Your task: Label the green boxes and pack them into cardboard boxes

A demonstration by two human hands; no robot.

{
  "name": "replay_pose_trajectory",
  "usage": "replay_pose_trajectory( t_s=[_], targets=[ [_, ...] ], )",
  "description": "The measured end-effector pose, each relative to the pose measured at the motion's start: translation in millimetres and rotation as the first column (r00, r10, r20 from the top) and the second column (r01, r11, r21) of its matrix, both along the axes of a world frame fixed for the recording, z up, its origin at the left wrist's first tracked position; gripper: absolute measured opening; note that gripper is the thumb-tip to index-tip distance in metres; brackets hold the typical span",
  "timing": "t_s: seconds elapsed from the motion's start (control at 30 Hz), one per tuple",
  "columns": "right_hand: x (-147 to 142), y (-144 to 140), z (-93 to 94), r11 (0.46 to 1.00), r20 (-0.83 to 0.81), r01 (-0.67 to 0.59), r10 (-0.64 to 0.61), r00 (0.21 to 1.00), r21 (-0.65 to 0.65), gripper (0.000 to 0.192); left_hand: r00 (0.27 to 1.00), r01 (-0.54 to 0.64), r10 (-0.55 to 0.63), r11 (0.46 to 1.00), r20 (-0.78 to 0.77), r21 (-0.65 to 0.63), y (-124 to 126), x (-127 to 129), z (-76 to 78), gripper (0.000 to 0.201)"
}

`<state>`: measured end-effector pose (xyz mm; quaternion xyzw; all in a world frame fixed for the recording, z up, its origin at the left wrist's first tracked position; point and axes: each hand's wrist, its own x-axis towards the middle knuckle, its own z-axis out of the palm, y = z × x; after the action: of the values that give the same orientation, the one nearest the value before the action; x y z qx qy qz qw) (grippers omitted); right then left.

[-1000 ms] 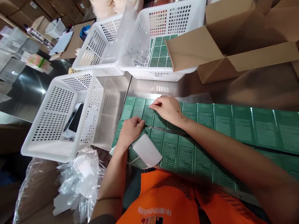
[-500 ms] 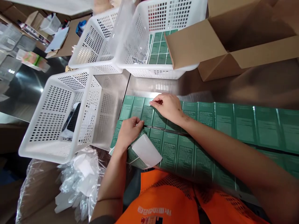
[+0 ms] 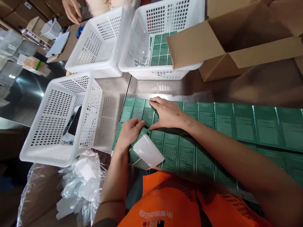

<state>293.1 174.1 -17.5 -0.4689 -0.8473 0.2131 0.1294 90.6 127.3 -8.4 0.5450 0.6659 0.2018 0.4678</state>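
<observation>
Head view: steel bench (image 3: 260, 88) spans the scene, and an open cardboard carton (image 3: 236, 41) lies on its far right, one flap reaching over the rim of the far-right white basket (image 3: 142, 67), which holds small green boxes (image 3: 161, 50) and a clear plastic bag. Two rows of green boxes (image 3: 224, 118) run flat across the near bench from the middle to the right edge. Another white basket (image 3: 97, 47) stands just left of the far-right one, and a third white basket (image 3: 56, 119), nearer left, holds a dark flat device. Crumpled clear plastic bags (image 3: 80, 183) pile up at the near left. Right hand (image 3: 167, 113) lies open, fingers spread flat on the boxes at the far row's left end. Left hand (image 3: 129, 134) is curled on the near row's left end, gripping a curled white label sheet (image 3: 148, 151). Another person's hand (image 3: 71, 11) shows at the far left.
</observation>
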Motion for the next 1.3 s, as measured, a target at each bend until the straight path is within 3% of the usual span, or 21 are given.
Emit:
replay_pose_trajectory(
  t_s=[0.33, 1.13, 1.3],
  targets=[
    [-4.4, -4.1, -0.8, 1.000, -0.018, 0.013, -0.012, 1.000, 0.023, 0.122, 0.988, -0.094, 0.090, 0.995, 0.124, 0.025, 1.4, 6.9, 8.1, 0.028],
    [-5.7, -4.1, 0.4, 1.000, -0.005, 0.022, -0.022, 1.000, -0.006, 0.124, 0.956, -0.191, 0.171, 0.980, 0.239, 0.060, 6.1, 12.4, 20.4, 0.024],
    [-7.2, -3.5, -1.5, 0.999, -0.042, 0.029, -0.029, 0.999, -0.014, 0.130, 0.925, -0.233, 0.208, 0.972, 0.319, 0.043, 5.0, 10.5, 35.2, 0.024]
  ],
)
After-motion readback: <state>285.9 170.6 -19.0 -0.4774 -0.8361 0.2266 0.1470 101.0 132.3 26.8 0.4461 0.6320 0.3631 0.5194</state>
